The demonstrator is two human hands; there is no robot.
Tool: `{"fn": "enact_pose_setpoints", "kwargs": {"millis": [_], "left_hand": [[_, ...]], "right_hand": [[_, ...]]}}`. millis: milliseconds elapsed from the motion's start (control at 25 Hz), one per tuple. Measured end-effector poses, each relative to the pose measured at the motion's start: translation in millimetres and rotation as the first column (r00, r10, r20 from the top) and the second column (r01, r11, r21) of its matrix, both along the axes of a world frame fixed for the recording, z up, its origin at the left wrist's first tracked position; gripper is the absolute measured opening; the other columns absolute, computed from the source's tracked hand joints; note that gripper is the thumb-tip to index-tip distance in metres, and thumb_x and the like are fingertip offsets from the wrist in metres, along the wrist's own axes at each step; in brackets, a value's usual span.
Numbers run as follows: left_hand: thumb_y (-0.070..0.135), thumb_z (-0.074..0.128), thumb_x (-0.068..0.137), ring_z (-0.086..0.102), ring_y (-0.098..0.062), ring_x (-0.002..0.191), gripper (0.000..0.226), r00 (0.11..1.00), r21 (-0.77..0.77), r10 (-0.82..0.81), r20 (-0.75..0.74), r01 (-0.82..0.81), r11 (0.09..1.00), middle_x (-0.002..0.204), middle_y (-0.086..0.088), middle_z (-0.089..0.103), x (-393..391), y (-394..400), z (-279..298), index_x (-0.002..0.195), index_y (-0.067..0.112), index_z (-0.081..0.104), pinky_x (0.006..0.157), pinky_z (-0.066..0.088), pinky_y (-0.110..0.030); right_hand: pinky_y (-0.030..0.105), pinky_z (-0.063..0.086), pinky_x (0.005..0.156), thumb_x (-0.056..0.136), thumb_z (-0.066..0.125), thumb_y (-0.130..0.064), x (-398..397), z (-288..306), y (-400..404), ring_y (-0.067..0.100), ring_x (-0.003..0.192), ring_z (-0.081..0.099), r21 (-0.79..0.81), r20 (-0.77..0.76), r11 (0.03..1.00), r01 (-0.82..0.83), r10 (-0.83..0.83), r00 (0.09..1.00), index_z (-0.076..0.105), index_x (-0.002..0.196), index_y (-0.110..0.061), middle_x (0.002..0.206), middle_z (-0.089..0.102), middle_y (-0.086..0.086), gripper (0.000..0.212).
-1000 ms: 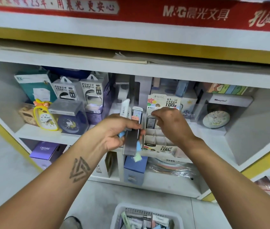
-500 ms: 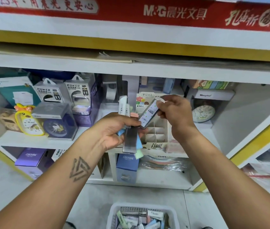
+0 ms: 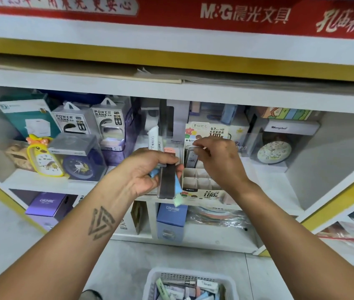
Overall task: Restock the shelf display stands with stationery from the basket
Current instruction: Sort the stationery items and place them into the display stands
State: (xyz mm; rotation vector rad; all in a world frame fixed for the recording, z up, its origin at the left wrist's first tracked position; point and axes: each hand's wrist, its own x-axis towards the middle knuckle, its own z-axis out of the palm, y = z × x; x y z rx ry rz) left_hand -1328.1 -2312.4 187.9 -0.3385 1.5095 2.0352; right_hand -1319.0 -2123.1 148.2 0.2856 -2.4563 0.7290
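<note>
My left hand (image 3: 148, 169) grips a bundle of stationery packs (image 3: 167, 176): a long dark case, white, pink, blue and green pieces. It hangs just left of the cardboard display stand (image 3: 206, 185), which has several open compartments and a printed header card. My right hand (image 3: 217, 159) pinches the top of a small lead case (image 3: 191, 158) that stands in a back compartment of the stand. The white basket (image 3: 191, 284) with more stationery sits on the floor at the bottom edge.
White shelf (image 3: 42, 180) holds power bank boxes (image 3: 89, 122), a yellow duck clock (image 3: 42, 156), a blue clock in a clear case (image 3: 78, 163) and a round clock box (image 3: 275, 148). Purple and blue boxes (image 3: 171, 219) stand on the lower shelf.
My right hand has carried the small lead case down from beside the bundle into a back compartment of the stand. My left hand has stayed put with its bundle.
</note>
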Motion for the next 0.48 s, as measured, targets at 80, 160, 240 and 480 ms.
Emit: {"fn": "enact_pose_setpoints", "kwargs": {"millis": [80,160,240,480], "left_hand": [[-0.015,0.061,0.084,0.069,-0.028,0.058,0.012,1.0,0.009,0.007,0.007,-0.007,1.0,0.065,-0.022,0.067,1,-4,0,0.089,-0.004,0.059,0.06,0.061,-0.04],[-0.015,0.062,0.083,0.07,-0.029,0.059,0.014,1.0,0.024,0.029,0.006,-0.029,0.999,0.064,-0.021,0.068,0,-7,-1,0.09,-0.003,0.059,0.06,0.061,-0.04],[-0.015,0.063,0.082,0.07,-0.029,0.058,0.017,0.998,0.051,0.068,0.004,-0.068,0.996,0.064,-0.021,0.068,-2,-7,0,0.094,-0.003,0.059,0.057,0.062,-0.039],[-0.015,0.065,0.08,0.072,-0.029,0.061,0.019,0.99,0.12,0.141,-0.017,-0.138,0.983,0.071,-0.022,0.07,-4,-2,2,0.095,-0.003,0.06,0.056,0.061,-0.038]], "right_hand": [[0.042,0.052,0.073,0.095,0.062,-0.008,-2,-5,0,0.031,0.08,0.063,0.122,0.037,0.992,0.004,-0.009,0.999,0.075,0.096,-0.003,0.087,0.067,0.012,0.014],[0.044,0.053,0.071,0.095,0.059,-0.005,-3,-5,-1,0.033,0.08,0.063,0.235,0.055,0.97,0.059,-0.074,0.996,0.073,0.104,-0.002,0.094,0.062,0.013,0.017],[0.037,0.053,0.073,0.095,0.061,-0.007,-1,0,-4,0.027,0.075,0.063,0.148,0.022,0.982,0.116,-0.121,0.992,0.072,0.113,-0.005,0.095,0.065,0.009,0.021],[0.026,0.042,0.052,0.091,0.068,-0.046,26,29,-11,0.021,0.062,0.066,-0.648,0.596,0.756,0.089,0.43,0.678,0.072,0.088,-0.016,0.08,0.074,0.01,0.031]]}}
